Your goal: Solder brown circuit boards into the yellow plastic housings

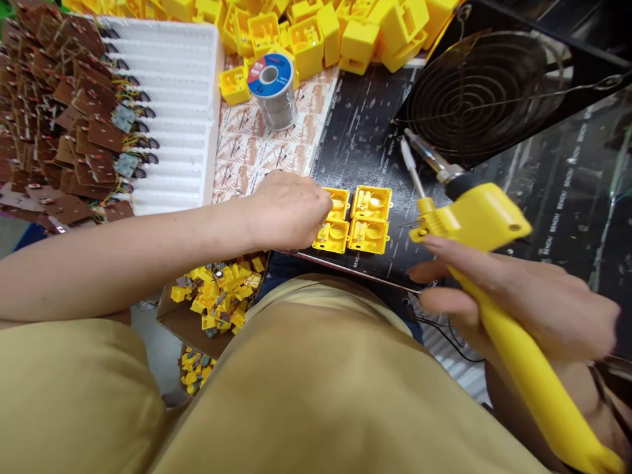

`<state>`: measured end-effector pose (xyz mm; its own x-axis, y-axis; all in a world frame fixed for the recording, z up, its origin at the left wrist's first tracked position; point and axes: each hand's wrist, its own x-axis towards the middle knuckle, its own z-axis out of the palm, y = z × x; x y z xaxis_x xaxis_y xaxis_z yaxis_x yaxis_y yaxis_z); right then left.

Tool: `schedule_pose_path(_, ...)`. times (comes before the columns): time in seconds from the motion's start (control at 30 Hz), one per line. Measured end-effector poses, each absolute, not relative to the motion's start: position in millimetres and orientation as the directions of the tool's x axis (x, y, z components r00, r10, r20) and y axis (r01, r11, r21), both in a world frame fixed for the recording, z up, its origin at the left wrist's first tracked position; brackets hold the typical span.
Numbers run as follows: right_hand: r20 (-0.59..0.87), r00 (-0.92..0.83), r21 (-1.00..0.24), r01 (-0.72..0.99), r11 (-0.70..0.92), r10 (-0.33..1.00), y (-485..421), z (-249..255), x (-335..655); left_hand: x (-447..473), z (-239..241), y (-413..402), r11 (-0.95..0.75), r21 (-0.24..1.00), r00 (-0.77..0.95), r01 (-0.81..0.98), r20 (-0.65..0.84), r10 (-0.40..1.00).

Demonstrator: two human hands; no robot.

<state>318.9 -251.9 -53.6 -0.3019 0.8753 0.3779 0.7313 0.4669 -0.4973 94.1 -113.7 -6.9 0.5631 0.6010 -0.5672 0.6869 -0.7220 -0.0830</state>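
Here, four little yellow boxes sit close together in two rows on the black worktop, with their open sides up. The left hand is at their nine o'clock and covers part of the two nearest ones. Its fingers are curled, but I cannot tell if they pinch anything, because the hand hides them. The right hand has its fingers wrapped around the handle of a yellow soldering tool. The top of the tool is at the boxes' three o'clock, and its two thin tips point to eleven o'clock. Also from the boxes, a spool of wire stands at eleven o'clock, a heap of yellow cases is at twelve, a round fan is near one, and a white tray with brown boards is at ten.
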Motion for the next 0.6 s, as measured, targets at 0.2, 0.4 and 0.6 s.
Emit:
schedule_pose_path(0.2,0.558,-0.407,-0.267,0.737,0.621,0.723,-217,-80,279,60,-32,-122,-0.819,0.028,0.812,0.573,-0.158,0.562)
schedule_pose_path(0.4,0.62,-0.345,-0.176,0.814,0.554,0.704,-196,-108,241,43,-53,-118,-0.785,0.238,0.805,0.572,0.022,0.593)
schedule_pose_path(0.6,0.623,-0.286,-0.279,0.788,0.549,0.728,-222,-75,277,45,-53,-119,-0.771,0.285,0.812,0.57,-0.05,0.582)
